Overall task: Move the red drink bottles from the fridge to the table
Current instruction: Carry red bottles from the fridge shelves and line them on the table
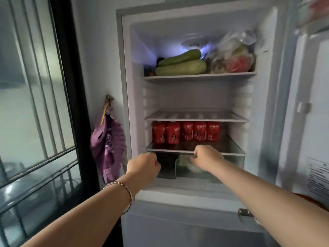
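We reach into the open white fridge [137, 97]. Left hand [144, 166] and right hand [206, 157] are both curled and empty. Five red plastic drink bottles [187, 132] stand in a row on the lower glass shelf [169, 150], just above the hands. Best to uncurl the fingers, clear the shelf lip, and grip the nearest bottles mid-body.

Shelves in the fridge [127, 104]
On the low shelf [167, 149] stand red bottles [187, 133]; on the top shelf [199, 76] lie green squashes [180, 67] and a bag [233, 58].
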